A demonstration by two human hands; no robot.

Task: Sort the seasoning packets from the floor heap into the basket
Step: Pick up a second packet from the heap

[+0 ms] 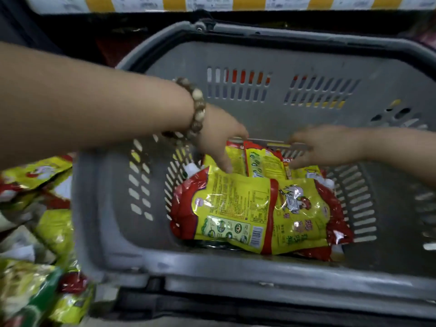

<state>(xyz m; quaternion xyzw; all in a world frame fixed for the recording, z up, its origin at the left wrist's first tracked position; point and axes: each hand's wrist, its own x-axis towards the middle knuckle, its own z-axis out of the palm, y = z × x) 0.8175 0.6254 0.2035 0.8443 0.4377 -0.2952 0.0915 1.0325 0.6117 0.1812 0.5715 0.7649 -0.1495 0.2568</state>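
We see the yellow-and-red seasoning packets (257, 208) lying flat on the floor of the grey basket (113, 208), stacked in overlapping layers toward its right-hand half. The uppermost two lie side by side, one showing its printed back with a barcode, the other a white chicken emblem; further packets lie behind them near the far wall.

We note that both hands reach down into the basket. The left hand (220, 140) enters from the left, its fingers held loosely together and pointing downward, the tips touching the upper edge of the near left packet. The right hand (325, 145) enters from the right, fingers extended and slightly parted, resting on the packets at the rear; motion blur prevents us from telling whether it pinches anything. Neither hand visibly encloses a packet.

We observe a bracelet of brown and pale beads (197, 107) around the left wrist.

Outside the basket, just beside its left wall, the floor heap (35, 220) of similar packets lies jumbled and blurred. Above the basket's far rim runs a yellow-and-white striped band (212, 2).
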